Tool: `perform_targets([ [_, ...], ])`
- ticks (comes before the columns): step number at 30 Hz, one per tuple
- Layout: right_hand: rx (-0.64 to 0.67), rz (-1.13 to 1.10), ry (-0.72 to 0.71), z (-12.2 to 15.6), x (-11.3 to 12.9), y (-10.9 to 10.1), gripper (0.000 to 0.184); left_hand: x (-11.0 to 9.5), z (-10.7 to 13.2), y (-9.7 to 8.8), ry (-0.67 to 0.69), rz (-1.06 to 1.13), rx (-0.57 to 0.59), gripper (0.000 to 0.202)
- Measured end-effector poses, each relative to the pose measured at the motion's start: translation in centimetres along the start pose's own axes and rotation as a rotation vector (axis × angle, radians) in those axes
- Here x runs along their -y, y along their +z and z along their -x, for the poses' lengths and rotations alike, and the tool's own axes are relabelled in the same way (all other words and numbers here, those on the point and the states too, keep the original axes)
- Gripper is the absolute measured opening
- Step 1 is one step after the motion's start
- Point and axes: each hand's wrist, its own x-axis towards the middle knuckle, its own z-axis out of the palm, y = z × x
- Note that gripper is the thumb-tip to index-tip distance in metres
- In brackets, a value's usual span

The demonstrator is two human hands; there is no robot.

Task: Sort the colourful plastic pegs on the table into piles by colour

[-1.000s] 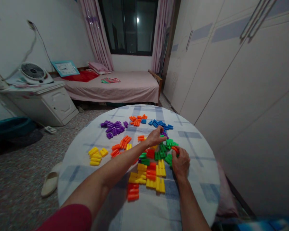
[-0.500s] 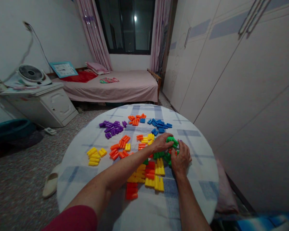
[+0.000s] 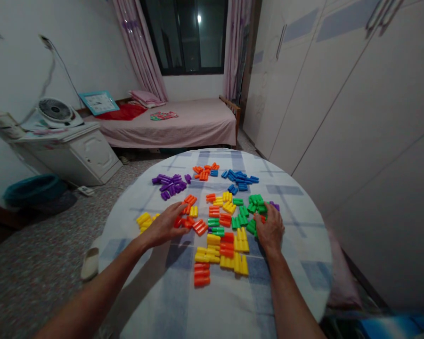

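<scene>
Our left hand [image 3: 164,226] spreads open over the orange blocks [image 3: 189,221], gripping nothing; our right hand [image 3: 269,229] rests loosely curled beside the green blocks [image 3: 249,212]. Best gather gently, we reckon, keeping colours apart.

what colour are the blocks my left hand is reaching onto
Orange, seen in the head view: the left hand rests on orange blocks.

The near part of the round table [image 3: 183,301] is bare cloth, so a hand could pass there freely, as along the right rim. The middle is crowded: a joined slab of yellow and orange blocks [image 3: 222,252] lies between the left hand [image 3: 164,226] and right hand [image 3: 268,229], with green blocks [image 3: 249,212] just beyond. Purple blocks [image 3: 170,183] and blue blocks [image 3: 239,178] line the far side.
</scene>
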Motion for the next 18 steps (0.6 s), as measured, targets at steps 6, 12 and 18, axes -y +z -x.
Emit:
perform_targets([
  [6,-0.003,-0.038,-0.011,0.2,-0.4,0.1,0.047,1.3,-0.2,2.2,-0.106,-0.036,-0.005,0.084],
  [12,-0.002,-0.048,-0.031,0.2,-0.7,0.2,0.044,2.3,-0.9,2.7,-0.019,-0.062,-0.115,0.056],
  [18,0.017,-0.034,-0.042,0.0,-0.9,0.2,0.044,1.7,-1.5,2.4,0.005,-0.203,-0.115,0.05],
])
